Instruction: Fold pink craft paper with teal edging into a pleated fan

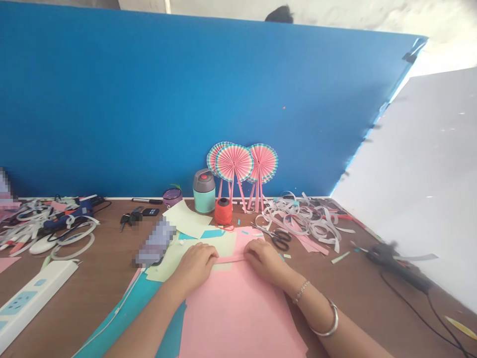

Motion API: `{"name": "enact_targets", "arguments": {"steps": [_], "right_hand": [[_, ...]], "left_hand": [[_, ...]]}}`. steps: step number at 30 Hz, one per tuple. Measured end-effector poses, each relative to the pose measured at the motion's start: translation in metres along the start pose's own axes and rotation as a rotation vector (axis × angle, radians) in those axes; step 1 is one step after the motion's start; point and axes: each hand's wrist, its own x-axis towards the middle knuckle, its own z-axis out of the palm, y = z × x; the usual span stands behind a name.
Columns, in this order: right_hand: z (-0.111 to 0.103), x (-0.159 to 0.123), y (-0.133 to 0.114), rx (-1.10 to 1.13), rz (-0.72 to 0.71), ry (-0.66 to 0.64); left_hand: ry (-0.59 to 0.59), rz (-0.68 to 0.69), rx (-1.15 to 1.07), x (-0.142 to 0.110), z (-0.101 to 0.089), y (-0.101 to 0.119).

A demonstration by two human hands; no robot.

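A narrow pink paper strip (231, 259) runs sideways between my two hands, low over the paper. Its left end is pinched in the closed fingers of my left hand (197, 262). My right hand (265, 258), a bracelet and a bangle on its wrist, closes on the other end. Under the hands lies a large pink paper sheet (238, 313), with pale green paper (167, 263) and blue paper (122, 313) beneath and to the left. Black-handled scissors (280, 239) lie just beyond my right hand. The fingertips are partly hidden by the hands' backs.
Pink paper fans (234, 163) stand against the blue board (167, 99), near a teal jar (204, 199) and red thread spool (223, 213). Curled white strips (313, 223) pile right, by a black glue gun (391, 263). A power strip (30, 303) lies left.
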Motion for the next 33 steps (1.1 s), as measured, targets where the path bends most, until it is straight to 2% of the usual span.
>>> {"name": "enact_targets", "arguments": {"steps": [5,10,16,20,33], "right_hand": [[-0.005,-0.002,-0.004,-0.044,-0.073,-0.034],[-0.009,-0.003,-0.005,-0.067,-0.074,-0.062],[-0.008,-0.003,-0.002,-0.002,-0.065,-0.046],[-0.005,-0.001,0.000,0.048,-0.004,-0.018],[0.001,0.005,0.002,0.067,0.119,0.008]], "left_hand": [[-0.004,0.087,0.002,-0.003,-0.002,-0.001],[-0.040,0.089,-0.001,-0.004,-0.005,-0.003],[-0.054,-0.009,-0.052,-0.002,-0.010,-0.001],[-0.056,-0.085,-0.075,-0.001,-0.012,0.000],[-0.001,-0.116,-0.112,0.000,-0.006,-0.005]]}}
